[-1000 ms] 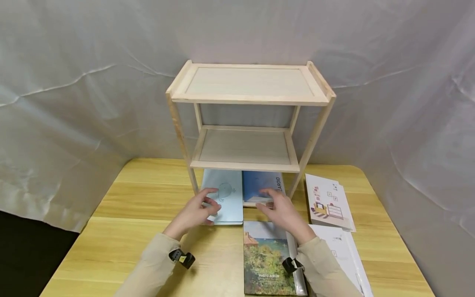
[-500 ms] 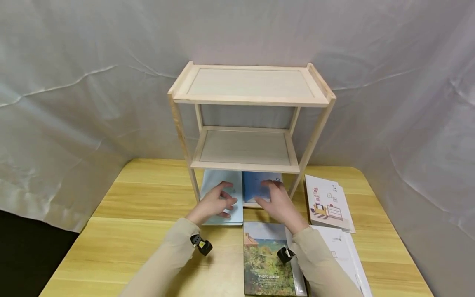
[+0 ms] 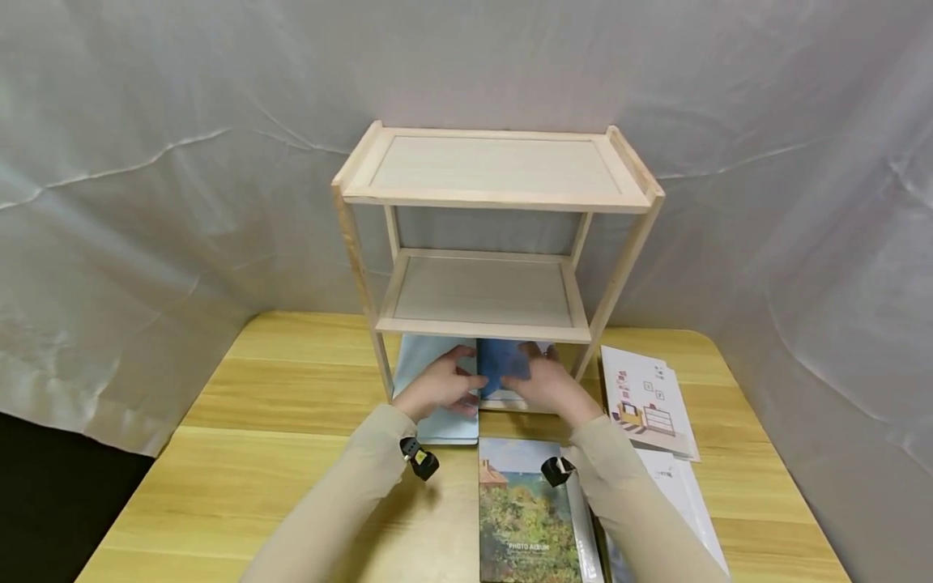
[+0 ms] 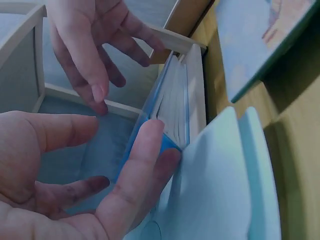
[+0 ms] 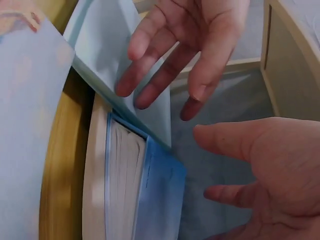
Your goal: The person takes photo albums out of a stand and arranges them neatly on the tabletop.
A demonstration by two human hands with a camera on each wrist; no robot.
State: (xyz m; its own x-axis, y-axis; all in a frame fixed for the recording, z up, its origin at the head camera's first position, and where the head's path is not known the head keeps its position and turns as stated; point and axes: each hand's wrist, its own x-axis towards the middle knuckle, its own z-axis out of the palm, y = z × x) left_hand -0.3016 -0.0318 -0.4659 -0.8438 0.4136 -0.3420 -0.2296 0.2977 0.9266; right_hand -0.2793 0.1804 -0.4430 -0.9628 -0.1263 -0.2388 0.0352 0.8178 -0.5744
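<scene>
In the head view, my left hand [image 3: 440, 385] is above the light blue book [image 3: 437, 431] with its fingers spread. The left wrist view has those fingertips right at the near corner of the blue album [image 4: 171, 145], beside the light blue cover. My right hand [image 3: 545, 380] reaches over the blue album [image 3: 498, 364], fingers loosely bent and apart. Nothing shows between the fingers of either hand. Both the album and the light blue book lie under the middle shelf, the blue album with its page edges [image 5: 122, 170] facing me.
A wooden rack [image 3: 503, 166] with bare upper and middle boards stands over both. In front lies a photo album [image 3: 525, 510] with a painted garden cover. White illustrated books [image 3: 649, 401] are stacked on the right of the table [image 3: 255, 453], with grey cloth [image 3: 182, 162] behind.
My left hand has moved right across the light blue book, toward the blue album. My right hand has shifted slightly while staying over the blue album. The books have stayed put.
</scene>
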